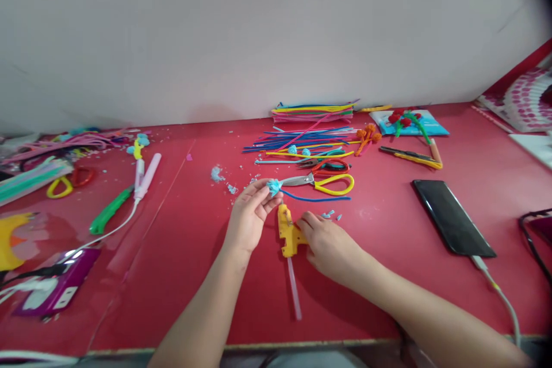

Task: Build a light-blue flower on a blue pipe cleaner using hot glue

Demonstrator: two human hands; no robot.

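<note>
My left hand (252,210) pinches a light blue pipe-cleaner flower (274,187) between thumb and fingers. A blue pipe cleaner (317,200) runs right from beside it; whether they are joined cannot be made out. My right hand (330,247) is closed round the handle of a yellow hot glue gun (286,230), whose nozzle points up toward the flower, close under it. A clear glue stick (294,290) sticks out of the gun's back end. Just beyond the flower lie yellow-handled scissors (334,184). Small light blue offcuts (328,214) lie above my right hand.
Red-handled pliers (330,167) and loose pipe cleaners (297,141) lie behind the scissors. A black phone (452,218) on a cable is at right. On the left are a pink hot-styling tool (149,175), a green cutter (110,211) and a purple power strip (71,282).
</note>
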